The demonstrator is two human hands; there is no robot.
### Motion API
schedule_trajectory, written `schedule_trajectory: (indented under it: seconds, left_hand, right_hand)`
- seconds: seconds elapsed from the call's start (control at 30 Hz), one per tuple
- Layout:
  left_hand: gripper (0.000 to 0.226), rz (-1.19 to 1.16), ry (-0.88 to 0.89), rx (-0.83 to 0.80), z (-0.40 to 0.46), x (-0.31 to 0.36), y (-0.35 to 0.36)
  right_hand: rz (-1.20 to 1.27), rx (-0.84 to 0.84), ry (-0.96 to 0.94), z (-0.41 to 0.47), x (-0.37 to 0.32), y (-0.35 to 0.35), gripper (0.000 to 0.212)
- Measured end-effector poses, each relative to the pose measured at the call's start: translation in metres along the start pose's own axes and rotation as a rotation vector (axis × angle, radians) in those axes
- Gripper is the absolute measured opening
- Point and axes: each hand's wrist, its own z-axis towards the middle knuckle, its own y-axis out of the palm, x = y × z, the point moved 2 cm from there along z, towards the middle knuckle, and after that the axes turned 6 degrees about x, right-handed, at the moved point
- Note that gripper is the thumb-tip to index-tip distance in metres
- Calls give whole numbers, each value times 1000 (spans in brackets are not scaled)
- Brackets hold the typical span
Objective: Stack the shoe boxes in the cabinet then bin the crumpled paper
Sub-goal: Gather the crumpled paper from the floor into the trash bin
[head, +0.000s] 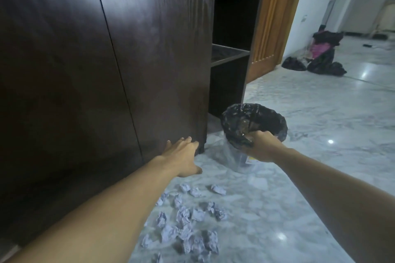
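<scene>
the right hand [261, 147] grips the near rim of the bin [254, 126], fingers curled over its black liner. the left hand [181, 157] is open, straight fingers pressed flat on the dark cabinet [149, 60] door, level with the right hand and to its left. crumpled paper [188, 226] lies scattered on the marble floor [320, 134], below and between the two hands. open shelves [230, 55] show above the bin. no shoe boxes show.
</scene>
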Motion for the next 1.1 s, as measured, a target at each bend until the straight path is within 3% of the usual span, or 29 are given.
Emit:
schedule_trajectory:
  seconds: [0.2, 0.4, 0.57, 0.83, 1.1]
  left_hand:
    - [60, -78, 155, 83, 84, 50, 29]
    - [76, -77, 263, 122, 156, 87, 49]
    - [80, -55, 298, 91, 193, 96, 72]
    - [68, -62, 350, 201, 173, 83, 92]
    - [70, -40, 343, 125, 115, 57, 88]
  right_hand:
    - [-39, 132, 32, 32, 47, 27, 29]
    - [-86, 200, 2, 61, 85, 59, 54]
    - [-28, 323, 45, 79, 96, 78, 43]
    - [-6, 469, 53, 48, 81, 102, 43]
    - [10, 653, -41, -4, 48, 121, 42]
